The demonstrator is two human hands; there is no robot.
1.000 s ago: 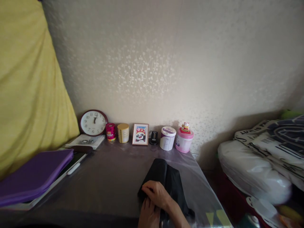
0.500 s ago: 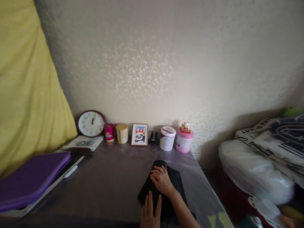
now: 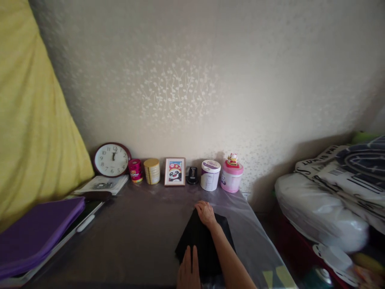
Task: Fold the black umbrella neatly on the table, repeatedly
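A folded black cloth point(image 3: 197, 245) lies flat on the dark table point(image 3: 135, 237), near its front right. My right hand point(image 3: 206, 213) rests palm down on the cloth's far edge, fingers stretched out. My left hand point(image 3: 188, 272) lies flat on the cloth's near edge at the bottom of the view, fingers together and extended. Neither hand holds anything.
Along the wall stand a clock point(image 3: 112, 159), a red tin point(image 3: 135, 170), a yellow tin point(image 3: 152, 171), a framed panda picture point(image 3: 175, 171), a small black device point(image 3: 192, 175), a white tub point(image 3: 209, 175) and a pink tub point(image 3: 231, 178). A purple case point(image 3: 36, 233) lies left. Bagged bedding point(image 3: 321, 212) sits right.
My right hand slid away from me along the cloth to its far edge, flattening the rolled end. My left hand stayed pressing the near edge.
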